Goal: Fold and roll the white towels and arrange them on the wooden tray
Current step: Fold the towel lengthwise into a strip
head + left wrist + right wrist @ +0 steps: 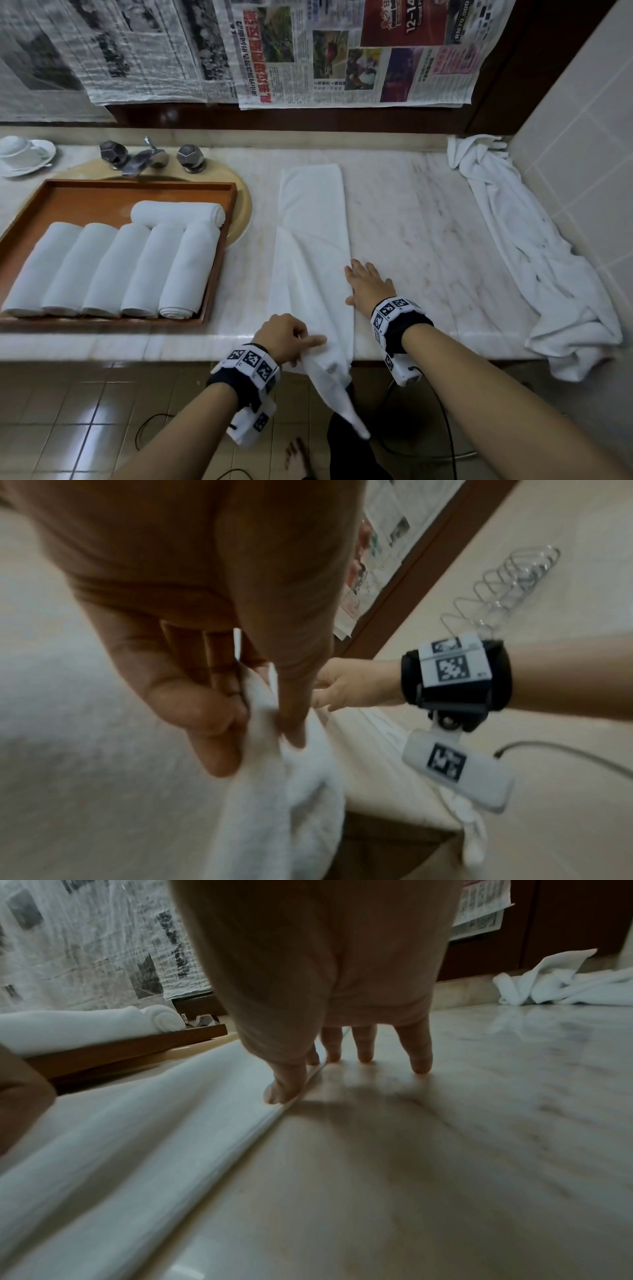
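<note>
A white towel [313, 240], folded into a long narrow strip, lies lengthwise on the marble counter [418, 219], its far end near the back edge and its near end hanging over the front edge. The left hand [286, 337] pinches that near end between thumb and curled fingers [192, 699], with the index finger stretched out along the cloth; this grip is closed round the fabric. The right hand [366, 286] lies flat with its grip spread, fingers [419, 1056] straight on the counter just beside the towel's right edge and the thumb resting on that edge.

To the left, the wooden tray [219, 270] sits over the sink basin [245, 205] and carries five rolled towels [106, 270] side by side, with a sixth roll [178, 212] laid across their far ends. A loose crumpled towel [534, 260] runs along the right side of the counter by the tiled wall. Behind the tray stand a faucet [147, 159] with two knobs, and a cup on a saucer [24, 154] at far left. Newspaper sheets [342, 51] hang on the wall above.
</note>
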The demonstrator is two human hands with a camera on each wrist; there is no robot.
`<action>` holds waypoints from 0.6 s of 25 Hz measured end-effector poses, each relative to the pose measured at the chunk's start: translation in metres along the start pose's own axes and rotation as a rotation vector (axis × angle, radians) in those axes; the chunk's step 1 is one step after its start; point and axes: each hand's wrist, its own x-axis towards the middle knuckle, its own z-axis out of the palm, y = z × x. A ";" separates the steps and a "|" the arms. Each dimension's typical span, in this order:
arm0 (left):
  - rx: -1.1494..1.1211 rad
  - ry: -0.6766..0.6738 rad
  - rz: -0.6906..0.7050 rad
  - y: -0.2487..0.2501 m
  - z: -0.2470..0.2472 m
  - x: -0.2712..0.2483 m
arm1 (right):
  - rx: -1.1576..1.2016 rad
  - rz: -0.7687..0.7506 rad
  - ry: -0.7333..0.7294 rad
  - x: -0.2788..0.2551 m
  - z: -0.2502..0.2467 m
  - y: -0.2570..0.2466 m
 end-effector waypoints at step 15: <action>-0.417 0.251 -0.343 -0.046 0.010 -0.021 | 0.058 0.013 -0.042 -0.002 -0.003 0.000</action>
